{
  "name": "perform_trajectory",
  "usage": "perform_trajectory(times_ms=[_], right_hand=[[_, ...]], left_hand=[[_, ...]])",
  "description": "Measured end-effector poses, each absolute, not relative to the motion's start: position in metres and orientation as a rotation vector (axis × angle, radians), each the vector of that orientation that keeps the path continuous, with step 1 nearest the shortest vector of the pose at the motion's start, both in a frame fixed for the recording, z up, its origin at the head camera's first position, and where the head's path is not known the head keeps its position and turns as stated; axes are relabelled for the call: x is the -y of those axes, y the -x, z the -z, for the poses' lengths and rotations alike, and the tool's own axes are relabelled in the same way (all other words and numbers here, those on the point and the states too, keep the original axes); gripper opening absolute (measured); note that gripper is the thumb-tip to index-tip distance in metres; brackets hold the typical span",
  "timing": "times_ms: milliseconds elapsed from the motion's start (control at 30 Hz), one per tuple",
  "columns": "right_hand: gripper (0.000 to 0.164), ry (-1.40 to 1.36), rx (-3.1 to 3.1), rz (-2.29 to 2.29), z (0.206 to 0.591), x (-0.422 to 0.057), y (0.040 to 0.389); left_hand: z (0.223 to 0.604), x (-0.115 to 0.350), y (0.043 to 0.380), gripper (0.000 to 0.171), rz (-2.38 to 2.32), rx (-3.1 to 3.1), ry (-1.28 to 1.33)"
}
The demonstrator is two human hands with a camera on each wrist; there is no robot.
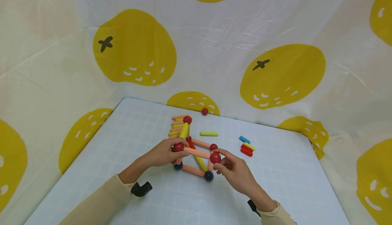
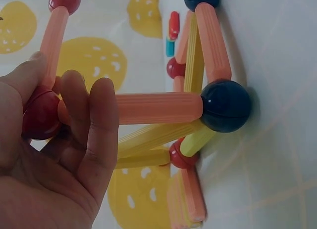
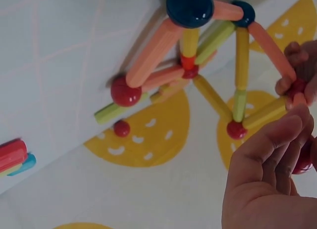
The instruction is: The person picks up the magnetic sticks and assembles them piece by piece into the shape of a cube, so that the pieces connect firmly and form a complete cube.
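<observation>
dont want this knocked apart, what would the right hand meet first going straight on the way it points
Past the red ball it pinches, the right hand would probably meet the pink stick running from that ball toward the left hand, though depth is hard to judge.

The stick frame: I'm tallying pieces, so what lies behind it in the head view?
A row of peach and yellow sticks, a lone lime stick and a red ball. The frame hides some of the row's right tips.

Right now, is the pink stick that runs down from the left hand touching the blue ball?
Touching. The left wrist view shows the pink stick emerging from behind the left hand, its end against the blue ball, no gap.
</observation>
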State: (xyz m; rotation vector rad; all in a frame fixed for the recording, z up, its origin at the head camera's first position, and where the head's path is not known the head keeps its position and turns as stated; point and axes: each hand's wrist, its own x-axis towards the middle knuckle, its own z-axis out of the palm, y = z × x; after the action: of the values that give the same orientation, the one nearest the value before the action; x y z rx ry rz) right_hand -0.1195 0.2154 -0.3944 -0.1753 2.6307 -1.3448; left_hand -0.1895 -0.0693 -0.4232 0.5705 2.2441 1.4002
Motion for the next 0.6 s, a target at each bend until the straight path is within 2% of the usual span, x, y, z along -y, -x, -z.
perform_trajectory(times_ms=[133, 333, 600], right_hand=[[0.046, 0.211, -2.624, 1.329, 0.394, -0.217, 0.120], [0.057, 0.278, -2.566, 1.230, 0.397, -0.230, 0.126], [0.056, 0.272, -2.558, 0.980, 0.414, -0.269, 0.171]], left_hand=[[0.424, 0.070, 0.190, 0.028, -1.416, -2.222, -0.567], [0.425, 0.069, 0.190, 0.026, -1.440, -2.204, -0.599], [0.426, 0.070, 0.189, 0.025, -1.450, -2.206, -0.580]])
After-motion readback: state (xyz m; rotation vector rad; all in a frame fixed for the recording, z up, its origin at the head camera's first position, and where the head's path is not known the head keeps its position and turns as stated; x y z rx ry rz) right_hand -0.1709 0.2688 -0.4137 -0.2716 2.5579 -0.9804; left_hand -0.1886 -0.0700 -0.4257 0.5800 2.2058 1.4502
